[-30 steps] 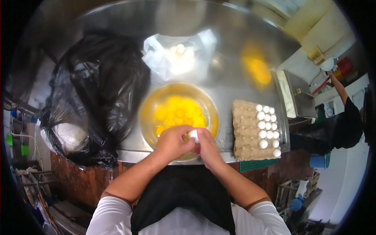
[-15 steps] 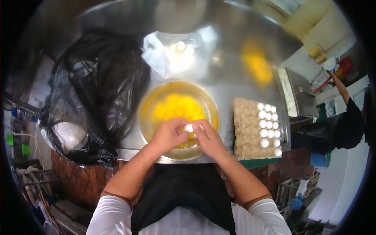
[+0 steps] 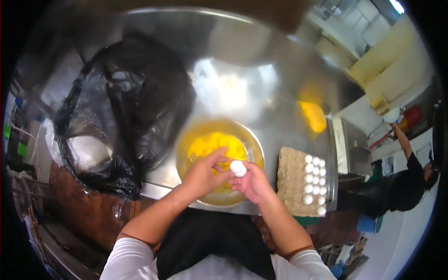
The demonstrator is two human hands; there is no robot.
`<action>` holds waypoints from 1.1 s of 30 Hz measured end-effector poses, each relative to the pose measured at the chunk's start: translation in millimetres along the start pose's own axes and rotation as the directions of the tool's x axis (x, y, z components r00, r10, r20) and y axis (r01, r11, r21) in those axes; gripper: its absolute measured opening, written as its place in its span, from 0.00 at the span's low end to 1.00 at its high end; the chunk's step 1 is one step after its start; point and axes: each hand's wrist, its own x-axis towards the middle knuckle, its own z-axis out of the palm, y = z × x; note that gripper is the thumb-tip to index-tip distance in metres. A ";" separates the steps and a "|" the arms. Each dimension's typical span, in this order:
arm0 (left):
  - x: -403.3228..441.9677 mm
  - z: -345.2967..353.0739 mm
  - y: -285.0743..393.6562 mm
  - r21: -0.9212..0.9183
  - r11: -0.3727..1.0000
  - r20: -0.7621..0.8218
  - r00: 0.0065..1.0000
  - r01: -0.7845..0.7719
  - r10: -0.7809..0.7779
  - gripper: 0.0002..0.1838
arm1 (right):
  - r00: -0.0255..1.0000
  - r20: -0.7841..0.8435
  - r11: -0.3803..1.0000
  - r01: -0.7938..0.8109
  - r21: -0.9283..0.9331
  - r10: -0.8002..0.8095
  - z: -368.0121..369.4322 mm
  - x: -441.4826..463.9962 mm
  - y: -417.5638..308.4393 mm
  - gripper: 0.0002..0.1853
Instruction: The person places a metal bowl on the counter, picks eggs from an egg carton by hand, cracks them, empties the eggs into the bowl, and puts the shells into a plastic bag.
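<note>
A white eggshell rests in the fingers of my right hand, over the near side of a metal bowl. My left hand is just left of it with thumb and fingers apart; nothing shows in them, and I cannot tell whether a fingertip touches the shell. Below both hands the bowl holds several bright yellow yolks in liquid. To the right lies a cardboard egg tray, with white eggs on its right side and bare cups on its left.
A black plastic bag takes up the table's left side, with a white bundle at its near end. Behind the bowl lies a white plastic bag with pale contents. Something yellow is at back right. Another person stands far right.
My left hand has come off the shell and spread its fingers, while the shell stays in my right hand. The view has tilted, so the table's contents sit lower in it.
</note>
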 end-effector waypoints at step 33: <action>-11.5 -18.4 -14.0 -0.284 0.955 0.013 0.996 0.084 -0.083 0.24 | 0.275 -0.598 0.219 -0.752 -0.621 -0.753 -172.8 -171.1 -30.5 0.24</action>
